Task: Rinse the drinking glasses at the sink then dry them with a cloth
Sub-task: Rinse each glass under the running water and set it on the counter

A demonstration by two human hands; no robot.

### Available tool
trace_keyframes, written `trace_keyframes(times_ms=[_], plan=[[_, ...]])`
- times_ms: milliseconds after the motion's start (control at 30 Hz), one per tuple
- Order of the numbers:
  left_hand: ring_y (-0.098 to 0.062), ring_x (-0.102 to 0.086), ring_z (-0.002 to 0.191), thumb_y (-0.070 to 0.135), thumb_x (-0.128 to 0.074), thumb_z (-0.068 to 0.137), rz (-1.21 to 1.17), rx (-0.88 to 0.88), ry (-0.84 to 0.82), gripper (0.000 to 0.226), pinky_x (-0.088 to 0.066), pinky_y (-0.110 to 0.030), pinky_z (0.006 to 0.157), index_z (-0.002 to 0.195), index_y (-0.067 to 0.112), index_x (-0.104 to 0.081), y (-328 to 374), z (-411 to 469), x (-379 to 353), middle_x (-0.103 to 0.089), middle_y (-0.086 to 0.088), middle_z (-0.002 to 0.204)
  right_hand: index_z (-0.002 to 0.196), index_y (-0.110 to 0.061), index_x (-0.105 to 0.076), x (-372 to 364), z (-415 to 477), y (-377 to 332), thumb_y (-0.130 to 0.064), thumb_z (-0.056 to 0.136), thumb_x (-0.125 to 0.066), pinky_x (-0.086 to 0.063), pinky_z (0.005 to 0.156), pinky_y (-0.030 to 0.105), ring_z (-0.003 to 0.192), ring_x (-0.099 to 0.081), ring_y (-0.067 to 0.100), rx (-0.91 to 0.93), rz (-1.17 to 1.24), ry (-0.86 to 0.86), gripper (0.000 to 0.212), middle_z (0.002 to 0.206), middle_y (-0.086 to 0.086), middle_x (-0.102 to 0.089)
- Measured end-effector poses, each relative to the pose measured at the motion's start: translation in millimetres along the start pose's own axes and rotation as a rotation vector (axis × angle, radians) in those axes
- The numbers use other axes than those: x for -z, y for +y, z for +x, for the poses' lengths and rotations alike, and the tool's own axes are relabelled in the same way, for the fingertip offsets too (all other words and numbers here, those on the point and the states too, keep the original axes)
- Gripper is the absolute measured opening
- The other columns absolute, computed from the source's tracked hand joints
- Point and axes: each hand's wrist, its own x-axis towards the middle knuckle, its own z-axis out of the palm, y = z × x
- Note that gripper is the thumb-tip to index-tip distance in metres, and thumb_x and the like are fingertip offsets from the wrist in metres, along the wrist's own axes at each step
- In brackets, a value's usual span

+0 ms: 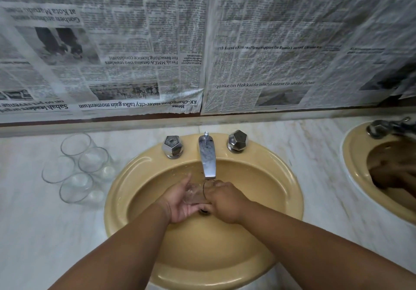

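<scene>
Off at nine o'clock from the sink (117, 188), four waiting glasses (78, 168) stand upright in a tight cluster on the marble table (33, 233), touching or nearly so, well clear of the basin. Those come later.

Over the basin, the left hand (180, 204) lies palm up with the fingers fairly straight, cradling the drinking glass (195, 194) from below rather than clasping it. The glass lies tilted on its side, directly under the spout (207, 161), which sits at twelve o'clock on the rim between the two faceted knobs. From here I cannot make out the stream itself, though drops show on the basin wall at eleven o'clock.

The right hand (225, 202) has the firmer grip: its fingers curl over the glass from three o'clock, fingertips meeting the left palm just above the drain (204, 211).

This looks like the rinsing of the first glass. To do it well, I'd turn the glass slowly so the water reaches the whole inside and the rim, keeping it low in the basin. Wet glass is slippery, and the chrome spout is close above it, so one hand should hold firmly throughout.

Further round at three o'clock sits a second sink (351, 154). I see no cloth anywhere.
</scene>
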Motion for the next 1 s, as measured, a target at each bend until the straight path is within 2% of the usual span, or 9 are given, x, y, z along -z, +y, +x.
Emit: trace_keyframes(times_ms=[133,200,267,400,500,600,767,933,1000], plan=[[-0.021,-0.074,0.064,0.036,-0.050,0.110,0.031,-0.086,0.142,0.034,-0.060,-0.028,0.053,0.103,0.007,-0.067,-5.9,7.0,-7.6,-0.076,-0.013,0.082,0.083,-0.040,-0.074,10.9,5.5,-28.4,-0.051,0.104,-0.055,-0.051,0.074,0.030,0.076,-0.062,0.016,-0.266,0.773,-0.050,0.030,0.078,-0.010,-0.066],[-0.025,-0.074,0.070,0.032,-0.047,0.109,0.008,-0.125,0.127,0.036,-0.061,-0.031,0.061,0.102,0.003,-0.068,-9.0,10.5,-4.4,-0.077,-0.019,0.090,0.090,-0.030,-0.076,13.0,12.4,-30.5,-0.054,0.105,-0.054,-0.053,0.063,0.030,0.071,-0.056,0.016,-0.462,0.987,-0.117,0.036,0.073,-0.004,-0.061],[-0.024,-0.072,0.063,0.027,-0.049,0.105,-0.018,-0.129,0.087,0.032,-0.058,-0.028,0.056,0.095,0.003,-0.068,-7.5,9.8,0.9,-0.075,-0.015,0.082,0.107,-0.025,-0.077,12.7,10.1,-30.1,-0.054,0.104,-0.054,-0.059,0.074,0.036,0.081,-0.062,0.017,-0.367,0.882,-0.093,0.038,0.085,-0.005,-0.070],[-0.027,-0.073,0.062,0.041,-0.051,0.108,0.077,-0.034,0.058,0.046,-0.058,-0.030,0.046,0.114,0.002,-0.075,1.1,8.6,5.1,-0.073,-0.016,0.091,0.126,-0.029,-0.070,-3.9,11.4,-5.8,-0.074,0.092,-0.040,-0.050,0.096,0.042,0.112,-0.064,0.025,0.000,-0.092,0.061,0.063,0.120,-0.003,-0.071],[-0.021,-0.071,0.054,0.033,-0.052,0.110,0.055,-0.092,0.120,0.034,-0.052,-0.023,0.041,0.102,0.004,-0.069,1.3,9.1,-4.9,-0.074,-0.011,0.079,0.099,-0.027,-0.076,-2.1,6.0,-23.0,-0.055,0.099,-0.056,-0.050,0.081,0.033,0.087,-0.062,0.013,-0.082,0.401,0.129,0.035,0.090,-0.005,-0.072],[-0.024,-0.075,0.070,0.025,-0.059,0.106,0.016,-0.188,0.154,0.031,-0.060,-0.028,0.055,0.125,0.001,-0.064,0.4,13.7,-5.2,-0.074,-0.015,0.097,0.071,-0.026,-0.068,6.6,7.5,-28.9,-0.034,0.106,-0.061,-0.041,0.064,0.022,0.058,-0.049,-0.003,-0.314,0.890,0.059,0.037,0.058,-0.016,-0.058],[-0.023,-0.067,0.052,0.044,-0.047,0.110,0.067,-0.029,0.071,0.048,-0.048,-0.022,0.040,0.112,0.003,-0.073,-1.0,5.3,-4.9,-0.074,-0.014,0.085,0.108,-0.034,-0.072,-5.5,1.9,-7.7,-0.067,0.094,-0.050,-0.051,0.091,0.039,0.096,-0.064,0.019,-0.076,0.105,0.155,0.042,0.100,-0.006,-0.073],[-0.027,-0.074,0.069,0.023,-0.061,0.107,0.022,-0.229,0.196,0.024,-0.062,-0.034,0.057,0.127,0.009,-0.058,-8.9,10.4,-6.5,-0.075,-0.020,0.098,0.053,-0.034,-0.064,-0.2,2.4,-30.3,-0.046,0.104,-0.062,-0.039,0.061,0.026,0.058,-0.046,0.008,-0.386,0.890,0.069,0.052,0.063,-0.005,-0.055],[-0.029,-0.075,0.072,0.026,-0.062,0.106,-0.018,-0.217,0.146,0.036,-0.063,-0.032,0.059,0.130,0.000,-0.061,-10.6,6.3,-3.6,-0.075,-0.027,0.106,0.066,-0.036,-0.072,-3.8,2.5,-27.6,-0.047,0.103,-0.062,-0.045,0.066,0.026,0.064,-0.054,0.004,-0.295,0.731,0.113,0.040,0.066,-0.012,-0.061]])
